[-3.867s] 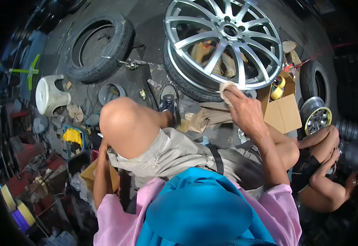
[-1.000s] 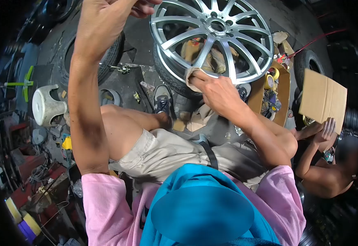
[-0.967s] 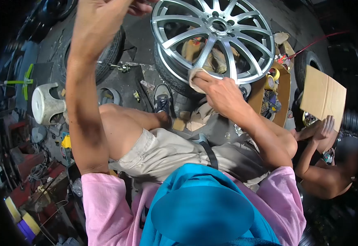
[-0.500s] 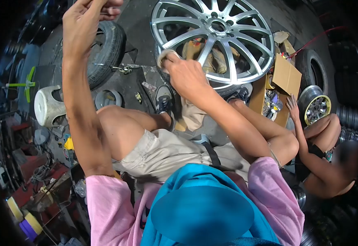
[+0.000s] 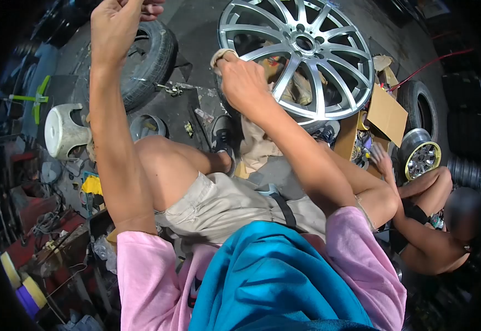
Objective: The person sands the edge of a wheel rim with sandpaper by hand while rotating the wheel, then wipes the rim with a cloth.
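A silver multi-spoke alloy wheel rim (image 5: 320,83) lies face up in front of me, over crumpled tan cloth. My right hand (image 5: 244,83) is closed on a pale rag (image 5: 222,55), close to the rim's left edge; I cannot tell whether the rag touches the metal. At the top edge, my left hand (image 5: 122,22) is raised with its fingers curled. The frame cuts it off, so anything it holds is hidden. Below it on the floor lies a black tire (image 5: 155,69).
An open cardboard box (image 5: 387,116) with assorted items stands right of the rim. Beside it sit another tire (image 5: 418,105) and a small gold-lipped wheel (image 5: 421,157). A co-worker (image 5: 433,237) sits at the right. A white stool (image 5: 64,132) and clutter line the left.
Relative to the rim, my right hand and the rag have moved up along its left side. The co-worker's hand has moved down and left near the box. My left hand stays raised.
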`<state>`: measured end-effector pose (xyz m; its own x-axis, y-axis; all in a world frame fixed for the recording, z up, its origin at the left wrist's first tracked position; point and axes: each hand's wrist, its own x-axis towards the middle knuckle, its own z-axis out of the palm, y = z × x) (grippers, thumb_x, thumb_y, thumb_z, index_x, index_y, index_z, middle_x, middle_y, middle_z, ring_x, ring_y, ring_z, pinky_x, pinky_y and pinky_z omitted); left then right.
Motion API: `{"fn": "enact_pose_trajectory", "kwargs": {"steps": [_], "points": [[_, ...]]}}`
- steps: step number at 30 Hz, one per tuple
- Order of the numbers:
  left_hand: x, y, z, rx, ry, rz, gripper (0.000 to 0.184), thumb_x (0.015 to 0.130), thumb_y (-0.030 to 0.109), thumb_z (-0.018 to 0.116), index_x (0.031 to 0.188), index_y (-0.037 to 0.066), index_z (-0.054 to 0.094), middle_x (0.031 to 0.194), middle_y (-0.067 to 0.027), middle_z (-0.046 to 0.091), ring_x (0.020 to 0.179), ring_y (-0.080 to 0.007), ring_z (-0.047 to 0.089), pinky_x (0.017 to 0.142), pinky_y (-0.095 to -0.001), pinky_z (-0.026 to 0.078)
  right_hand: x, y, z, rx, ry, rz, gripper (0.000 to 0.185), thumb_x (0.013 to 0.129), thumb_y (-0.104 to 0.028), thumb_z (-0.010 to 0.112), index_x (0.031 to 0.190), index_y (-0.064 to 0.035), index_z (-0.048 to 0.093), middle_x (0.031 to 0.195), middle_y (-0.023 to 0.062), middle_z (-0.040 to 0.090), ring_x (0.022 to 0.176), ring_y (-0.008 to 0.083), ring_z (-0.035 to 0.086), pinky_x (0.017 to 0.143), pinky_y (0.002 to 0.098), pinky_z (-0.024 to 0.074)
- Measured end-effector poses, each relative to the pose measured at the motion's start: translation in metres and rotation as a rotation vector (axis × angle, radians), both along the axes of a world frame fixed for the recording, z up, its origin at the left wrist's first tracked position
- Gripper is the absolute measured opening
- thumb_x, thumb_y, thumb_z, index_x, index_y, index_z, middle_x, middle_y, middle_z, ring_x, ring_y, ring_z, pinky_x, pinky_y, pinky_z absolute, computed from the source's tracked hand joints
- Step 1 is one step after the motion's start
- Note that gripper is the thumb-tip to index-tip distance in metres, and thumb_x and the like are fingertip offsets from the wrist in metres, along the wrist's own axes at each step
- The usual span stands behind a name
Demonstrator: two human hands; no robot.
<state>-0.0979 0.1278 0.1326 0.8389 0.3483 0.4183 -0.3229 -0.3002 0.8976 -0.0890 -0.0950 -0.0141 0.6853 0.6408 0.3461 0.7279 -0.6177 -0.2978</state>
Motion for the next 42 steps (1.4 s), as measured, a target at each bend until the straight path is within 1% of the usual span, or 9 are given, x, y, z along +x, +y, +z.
{"fn": "enact_pose_trajectory", "kwargs": {"steps": [8, 11, 19, 21, 25, 29, 33, 39, 42], "points": [[-0.012, 0.020, 0.000, -0.091, 0.026, 0.070, 0.019, 0.106, 0.013, 0.060, 0.113, 0.000, 0.071, 0.083, -0.0048, 0.071, 0.067, -0.0082, 0.066, 0.061, -0.0206, 0.054, -0.054, -0.079, 0.012, 0.077, 0.221, -0.054, 0.024, 0.085, -0.001, 0.055, 0.103, -0.0018, 0.072, 0.117, 0.0162, 0.072, 0.087, 0.0450, 0.071, 0.077, 0.0543, 0.0570], [-0.005, 0.018, -0.004, -0.016, 0.033, -0.030, 0.019, 0.106, 0.013, 0.060, 0.112, 0.000, 0.072, 0.083, -0.0050, 0.071, 0.067, -0.0074, 0.065, 0.061, -0.0204, 0.053, -0.036, -0.041, 0.014, 0.133, 0.226, -0.081, 0.038, 0.079, 0.006, 0.053, 0.111, -0.0012, 0.071, 0.125, 0.0161, 0.070, 0.095, 0.0467, 0.069, 0.082, 0.0546, 0.0556], [-0.007, -0.014, -0.002, 0.067, 0.198, -0.022, 0.019, 0.105, 0.016, 0.063, 0.113, 0.001, 0.073, 0.081, -0.0046, 0.072, 0.066, -0.0063, 0.064, 0.058, -0.0194, 0.050, -0.015, -0.008, 0.008, 0.209, 0.262, -0.192, 0.026, 0.081, 0.004, 0.055, 0.103, -0.0022, 0.067, 0.110, 0.0237, 0.070, 0.097, 0.0488, 0.067, 0.082, 0.0581, 0.0533], [-0.001, 0.007, -0.019, 0.299, 0.116, -0.157, 0.029, 0.108, 0.022, 0.060, 0.125, 0.003, 0.073, 0.096, -0.0038, 0.072, 0.084, -0.0092, 0.066, 0.077, -0.0238, 0.053, -0.041, -0.038, 0.008, 0.211, 0.303, -0.167, 0.032, 0.081, 0.004, 0.055, 0.109, -0.0042, 0.068, 0.114, 0.0226, 0.070, 0.100, 0.0484, 0.067, 0.084, 0.0577, 0.0533], [-0.001, 0.009, -0.022, 0.271, 0.136, -0.146, 0.026, 0.107, 0.024, 0.062, 0.122, 0.008, 0.077, 0.092, -0.0012, 0.072, 0.079, -0.0061, 0.063, 0.073, -0.0218, 0.052, -0.095, -0.125, 0.020, 0.108, 0.337, -0.282, 0.038, 0.081, 0.003, 0.058, 0.114, -0.0072, 0.072, 0.124, 0.0120, 0.071, 0.097, 0.0437, 0.070, 0.084, 0.0536, 0.0557], [0.004, 0.001, -0.023, 0.273, 0.137, -0.195, 0.027, 0.106, 0.023, 0.061, 0.121, 0.007, 0.076, 0.090, -0.0005, 0.071, 0.079, -0.0062, 0.062, 0.073, -0.0223, 0.051, -0.104, -0.220, -0.001, 0.026, 0.116, -0.401, 0.046, 0.080, 0.004, 0.057, 0.121, -0.0080, 0.072, 0.132, 0.0107, 0.069, 0.108, 0.0383, 0.071, 0.089, 0.0484, 0.0568], [0.009, -0.021, -0.018, 0.311, 0.174, -0.232, 0.027, 0.108, 0.022, 0.061, 0.123, 0.005, 0.074, 0.091, 0.0016, 0.068, 0.079, -0.0041, 0.060, 0.072, -0.0201, 0.049, -0.079, -0.268, 0.029, -0.036, 0.141, -0.469, 0.046, 0.081, 0.007, 0.056, 0.122, -0.0053, 0.071, 0.129, 0.0118, 0.070, 0.108, 0.0420, 0.069, 0.089, 0.0500, 0.0550], [0.018, -0.052, -0.014, 0.401, 0.232, -0.315, 0.026, 0.108, 0.021, 0.058, 0.121, 0.003, 0.074, 0.091, 0.0013, 0.068, 0.080, -0.0044, 0.060, 0.072, -0.0208, 0.049, -0.108, -0.231, 0.008, 0.083, 0.130, -0.399, 0.037, 0.085, 0.002, 0.059, 0.119, -0.0090, 0.067, 0.125, 0.0108, 0.070, 0.094, 0.0433, 0.071, 0.082, 0.0524, 0.0570], [0.024, -0.086, -0.039, 0.484, 0.363, -0.597, 0.025, 0.106, 0.021, 0.061, 0.115, 0.002, 0.074, 0.090, -0.0039, 0.072, 0.081, -0.0099, 0.063, 0.074, -0.0266, 0.053, -0.114, -0.210, 0.025, 0.005, 0.310, -0.493, 0.042, 0.082, 0.005, 0.062, 0.123, -0.0077, 0.061, 0.122, 0.0177, 0.070, 0.105, 0.0453, 0.067, 0.083, 0.0544, 0.0536]]}}
